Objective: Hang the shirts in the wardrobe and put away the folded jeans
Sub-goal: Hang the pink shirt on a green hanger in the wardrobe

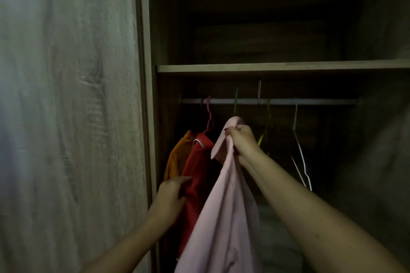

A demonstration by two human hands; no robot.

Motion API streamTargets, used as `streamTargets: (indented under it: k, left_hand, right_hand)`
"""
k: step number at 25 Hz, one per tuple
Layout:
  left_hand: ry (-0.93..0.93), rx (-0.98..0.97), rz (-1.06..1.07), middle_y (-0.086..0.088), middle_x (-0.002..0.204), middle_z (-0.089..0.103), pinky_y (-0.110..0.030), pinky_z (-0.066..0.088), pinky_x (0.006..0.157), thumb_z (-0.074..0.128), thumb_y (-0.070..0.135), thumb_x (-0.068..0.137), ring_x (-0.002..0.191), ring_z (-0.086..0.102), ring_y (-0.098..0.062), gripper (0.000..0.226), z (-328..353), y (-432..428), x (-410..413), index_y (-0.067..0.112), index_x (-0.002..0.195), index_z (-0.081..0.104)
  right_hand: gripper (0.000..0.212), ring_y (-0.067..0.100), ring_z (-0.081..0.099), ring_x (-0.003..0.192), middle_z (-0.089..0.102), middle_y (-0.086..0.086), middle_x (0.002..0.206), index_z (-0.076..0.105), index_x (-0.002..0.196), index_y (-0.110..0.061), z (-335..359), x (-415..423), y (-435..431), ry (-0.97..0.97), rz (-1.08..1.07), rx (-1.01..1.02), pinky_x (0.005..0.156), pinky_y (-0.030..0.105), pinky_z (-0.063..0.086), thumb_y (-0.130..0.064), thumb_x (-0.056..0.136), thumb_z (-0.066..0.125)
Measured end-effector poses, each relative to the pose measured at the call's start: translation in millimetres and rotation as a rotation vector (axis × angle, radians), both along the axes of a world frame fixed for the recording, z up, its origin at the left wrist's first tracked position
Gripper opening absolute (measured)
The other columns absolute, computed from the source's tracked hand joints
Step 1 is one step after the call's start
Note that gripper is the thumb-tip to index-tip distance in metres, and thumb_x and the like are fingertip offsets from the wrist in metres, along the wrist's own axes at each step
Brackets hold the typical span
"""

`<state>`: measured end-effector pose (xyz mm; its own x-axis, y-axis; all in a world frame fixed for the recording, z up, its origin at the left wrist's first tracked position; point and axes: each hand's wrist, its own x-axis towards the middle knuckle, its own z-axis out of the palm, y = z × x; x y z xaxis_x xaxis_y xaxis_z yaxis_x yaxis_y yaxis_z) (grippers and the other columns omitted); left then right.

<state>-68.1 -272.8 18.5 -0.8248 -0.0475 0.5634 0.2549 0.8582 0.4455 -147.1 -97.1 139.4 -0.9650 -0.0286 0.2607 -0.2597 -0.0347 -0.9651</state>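
Pink shirt: I see a pale pink, smooth-woven collared shirt point(224, 213) hanging in long folds in front of the open wardrobe, its collar bunched at the top just below the rail.
Right hand: the right hand point(240, 139) is clenched round the pink shirt's collar, fingers curled tight on the cloth, arm stretched up and forward.
Left hand: the left hand point(172, 193) lies with straight fingers against the side of a red shirt with white piping at the neck point(198, 175); fingers apart and relaxed, gripping nothing that I can see.
Red shirt position: it hangs from a thin pink wire hanger point(208, 115) at the left end of the grey metal rail point(310, 101), touching the pink shirt's left edge.
Orange garment: a mustard-orange garment point(175, 157) hangs just left of the red shirt; its hanger is hidden.
Other hangers: a yellow-green wire hanger point(267, 124) sits behind the right hand, and a bare white wire hanger point(300, 150) hangs further right, well apart from the shirts.
Wardrobe: grey wood-grain wardrobe door point(66, 117) fills the left; a wooden shelf point(277, 67) runs above the rail.
Hard to read: the space above the shelf is too dark for me to tell its contents. The pink shirt's hem is cut off by the bottom edge. I cannot tell whether a hanger is inside the pink shirt.
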Motion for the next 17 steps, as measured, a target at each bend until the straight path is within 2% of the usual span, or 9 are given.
streamTargets:
  k: [2, 5, 7, 12, 15, 17]
  left_hand:
    - [-0.009, 0.026, 0.004, -0.001, 0.131, 0.06, -0.003, 0.025, 0.097, 0.054, -0.011, 0.074, 0.123, 0.052, -0.009, 0.063, -5.8, -7.1, -3.1, 0.017, 0.13, 0.056]
    - [0.022, 0.003, -0.024, 0.003, 0.13, 0.059, 0.011, 0.017, 0.09, 0.054, -0.009, 0.077, 0.118, 0.046, 0.002, 0.06, -8.0, -8.0, -2.8, 0.017, 0.131, 0.055]
    - [0.033, 0.011, -0.046, 0.01, 0.127, 0.055, 0.014, 0.015, 0.086, 0.054, -0.007, 0.082, 0.114, 0.04, 0.006, 0.058, -10.2, -4.4, -2.2, 0.019, 0.133, 0.053]
    - [0.041, 0.066, -0.04, 0.006, 0.128, 0.058, 0.009, 0.02, 0.093, 0.056, -0.008, 0.08, 0.116, 0.046, 0.004, 0.059, -12.4, 5.7, -0.8, 0.02, 0.131, 0.055]
    - [0.069, 0.103, -0.022, 0.009, 0.127, 0.058, 0.004, 0.029, 0.093, 0.058, -0.004, 0.083, 0.115, 0.048, 0.005, 0.057, -18.1, 12.5, 5.8, 0.025, 0.132, 0.054]
    - [0.076, 0.125, -0.011, 0.012, 0.125, 0.058, -0.003, 0.037, 0.093, 0.059, 0.0, 0.084, 0.113, 0.05, 0.008, 0.057, -23.7, 17.0, 14.6, 0.03, 0.132, 0.053]
  right_hand:
    - [0.026, 0.02, 0.061, 0.073, 0.062, 0.015, 0.086, 0.057, 0.112, 0.0, -14.9, -25.6, -9.6, 0.002, -0.061, 0.05, 0.049, 0.021, 0.046, -0.012, 0.091, 0.047]
    - [0.035, 0.029, 0.062, 0.101, 0.062, 0.016, 0.111, 0.052, 0.122, -0.004, -32.8, -53.0, -16.5, 0.054, -0.145, 0.182, 0.082, 0.039, 0.053, -0.016, 0.088, 0.051]
    - [0.039, 0.032, 0.058, 0.112, 0.06, 0.016, 0.12, 0.052, 0.124, -0.003, -39.5, -69.7, -18.3, 0.094, -0.171, 0.238, 0.095, 0.046, 0.049, -0.017, 0.088, 0.052]
    - [0.042, 0.036, 0.056, 0.115, 0.056, 0.021, 0.125, 0.052, 0.124, 0.0, -62.6, -88.0, -13.1, 0.15, -0.214, 0.445, 0.095, 0.045, 0.048, -0.018, 0.086, 0.053]
    - [0.046, 0.037, 0.05, 0.117, 0.042, 0.023, 0.132, 0.044, 0.132, 0.002, -65.5, -62.5, -11.8, 0.237, -0.219, 0.488, 0.097, 0.037, 0.043, -0.008, 0.088, 0.052]
    - [0.054, 0.034, 0.042, 0.125, 0.032, 0.021, 0.14, 0.036, 0.138, 0.0, -75.4, -34.2, -15.2, 0.346, -0.172, 0.507, 0.102, 0.025, 0.034, -0.001, 0.087, 0.05]
